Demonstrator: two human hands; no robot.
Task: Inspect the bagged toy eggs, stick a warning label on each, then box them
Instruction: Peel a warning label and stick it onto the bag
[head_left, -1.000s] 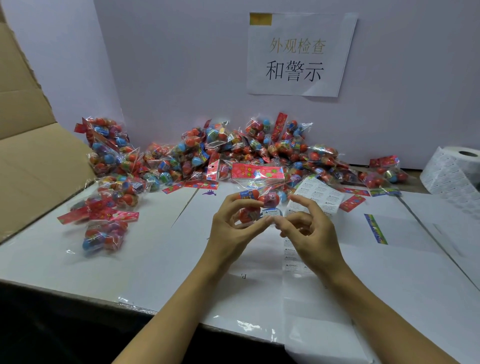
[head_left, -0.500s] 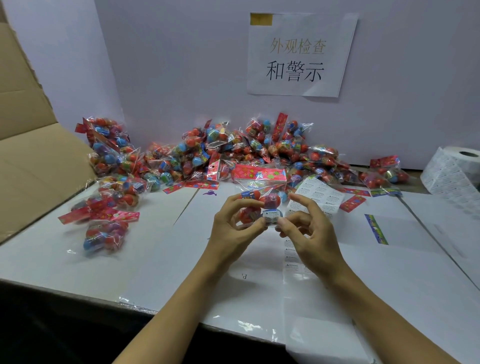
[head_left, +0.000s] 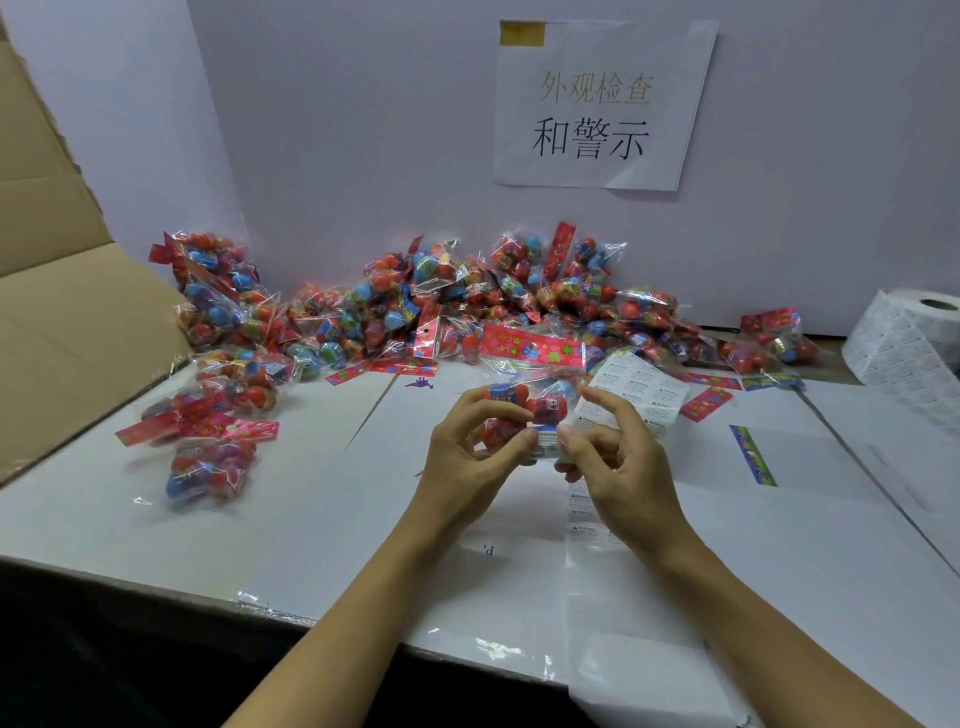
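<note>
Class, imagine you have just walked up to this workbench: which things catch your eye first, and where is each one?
First, the heap of bagged toy eggs, red and blue, piled along the back wall. Above it hangs a paper sign with Chinese characters. At the centre front, the left hand grips one bag of eggs while the right hand pinches a white warning label against it.

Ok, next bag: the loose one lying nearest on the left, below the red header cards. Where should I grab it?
Take the bag by its bulging middle, coming from above with the left hand, since it lies flat on the table, apart from the pile. The eggs make a firm lump for the grip; the film edges look slippery. Its header seems to point away, so a card pinch would probably mean reaching over.
</note>
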